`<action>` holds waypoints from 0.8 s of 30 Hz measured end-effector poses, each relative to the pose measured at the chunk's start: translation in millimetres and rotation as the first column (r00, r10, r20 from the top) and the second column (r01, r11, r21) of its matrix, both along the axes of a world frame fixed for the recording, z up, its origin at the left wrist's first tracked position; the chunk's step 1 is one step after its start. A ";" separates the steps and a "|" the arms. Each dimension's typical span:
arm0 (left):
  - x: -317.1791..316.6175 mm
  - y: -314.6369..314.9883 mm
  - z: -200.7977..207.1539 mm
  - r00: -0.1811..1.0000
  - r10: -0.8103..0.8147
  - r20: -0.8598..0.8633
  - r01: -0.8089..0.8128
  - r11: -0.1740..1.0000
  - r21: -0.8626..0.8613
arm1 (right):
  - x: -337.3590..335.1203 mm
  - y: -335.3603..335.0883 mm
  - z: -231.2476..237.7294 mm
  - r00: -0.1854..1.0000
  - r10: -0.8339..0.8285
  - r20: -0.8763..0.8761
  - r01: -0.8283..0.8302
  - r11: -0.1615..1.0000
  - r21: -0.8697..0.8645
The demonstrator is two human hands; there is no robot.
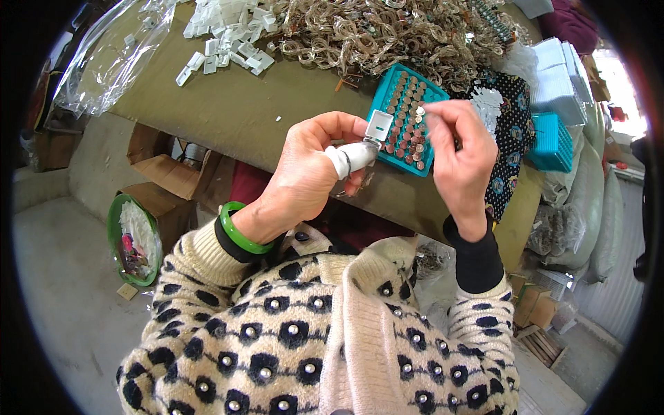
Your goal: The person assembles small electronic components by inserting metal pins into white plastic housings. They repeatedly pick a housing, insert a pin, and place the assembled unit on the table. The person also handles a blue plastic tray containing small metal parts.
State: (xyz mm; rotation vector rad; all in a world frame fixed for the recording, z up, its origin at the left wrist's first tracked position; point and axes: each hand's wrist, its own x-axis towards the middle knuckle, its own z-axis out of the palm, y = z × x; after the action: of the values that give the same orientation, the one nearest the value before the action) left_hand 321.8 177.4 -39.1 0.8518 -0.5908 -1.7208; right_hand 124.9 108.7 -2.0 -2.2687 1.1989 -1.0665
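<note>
My left hand (pixel 304 166) pinches a small white plastic battery case (pixel 380 124) with its lid lifted. One of its fingers is wrapped in a white covering (pixel 351 158) with a dark band. My right hand (pixel 462 138) is closed at the fingertips on a shiny button cell (pixel 420 111), just above a teal tray (pixel 400 164). Rows of round metal cells fill much of that tray, some silvery and some coppery. The case is held over the tray's left edge, and my left fingers partly hide what is below it.
Loose white cases (pixel 228 31) lie at the back left, beside a big heap of coiled thin wires (pixel 387 34). A clear plastic bag (pixel 114 59) rests at the far left. Stacked teal trays (pixel 553 142) and dark patterned cloth (pixel 508 131) are at right. A green basket (pixel 113 238) stands below left.
</note>
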 end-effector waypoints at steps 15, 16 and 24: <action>3.3 -6.2 -10.3 0.959 -0.083 -0.272 0.054 0.992 -0.113 | -6.3 -30.2 -14.6 0.980 -0.014 -0.199 0.012 1.000 -0.010; 3.7 -6.1 -11.2 0.954 -0.084 -0.287 0.053 0.992 -0.113 | -3.3 -27.4 -11.0 0.988 -0.013 -0.152 0.012 1.000 -0.006; 0.3 -4.5 -15.0 0.885 -0.046 -0.464 0.022 0.998 -0.055 | 22.3 18.1 -5.1 0.987 0.159 0.009 -0.153 0.963 -0.220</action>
State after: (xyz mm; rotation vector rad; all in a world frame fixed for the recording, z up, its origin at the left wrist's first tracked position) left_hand 322.1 172.9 -54.1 0.3670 -0.3187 -1.8509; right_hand 147.3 126.8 -7.1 -2.4571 0.9127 -1.2153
